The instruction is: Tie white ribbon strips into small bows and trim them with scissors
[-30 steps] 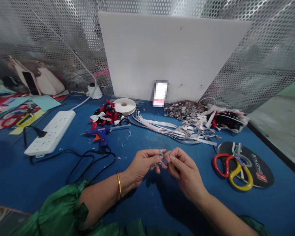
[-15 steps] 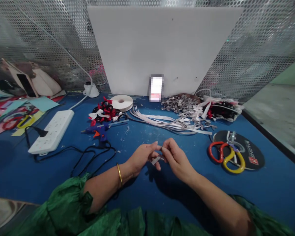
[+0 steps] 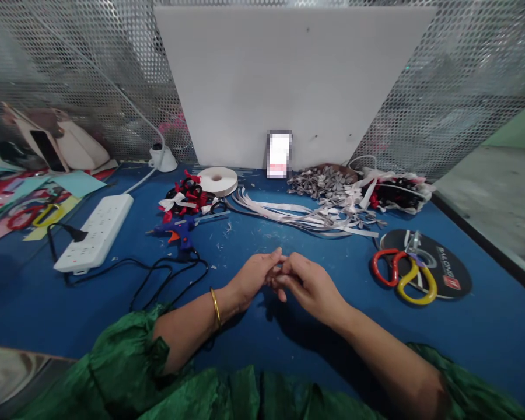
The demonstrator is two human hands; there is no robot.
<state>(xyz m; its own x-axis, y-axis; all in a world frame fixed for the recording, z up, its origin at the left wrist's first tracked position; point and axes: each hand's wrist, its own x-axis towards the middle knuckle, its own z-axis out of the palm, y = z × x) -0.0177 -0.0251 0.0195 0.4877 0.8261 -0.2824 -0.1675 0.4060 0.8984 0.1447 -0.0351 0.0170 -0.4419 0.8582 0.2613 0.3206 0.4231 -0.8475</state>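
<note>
Above the blue table, just in front of me, my left hand [image 3: 254, 279] and my right hand [image 3: 314, 287] meet at the fingertips. Both are closed in a pinch around a short piece of pale ribbon, which the fingers now almost wholly cover. My right thumb and forefinger press against the left fingers. Beyond the hands lie long white ribbon strips [image 3: 284, 214] and a heap of small grey-white ribbon bows [image 3: 321, 185]. A blue glue gun [image 3: 181, 232] rests on the left.
Scissors [image 3: 422, 289] with red and yellow handles lie on a dark oval mat [image 3: 448, 268] at right. A ribbon roll [image 3: 225, 182], red-and-black hair ties [image 3: 188, 189], a power strip [image 3: 98, 233] and its black cord occupy the left. A phone [image 3: 279, 154] leans against a white board [image 3: 289, 76].
My right fingers have closed further over the left ones, and the ribbon's end that showed between the hands is now covered. The view has shifted slightly.
</note>
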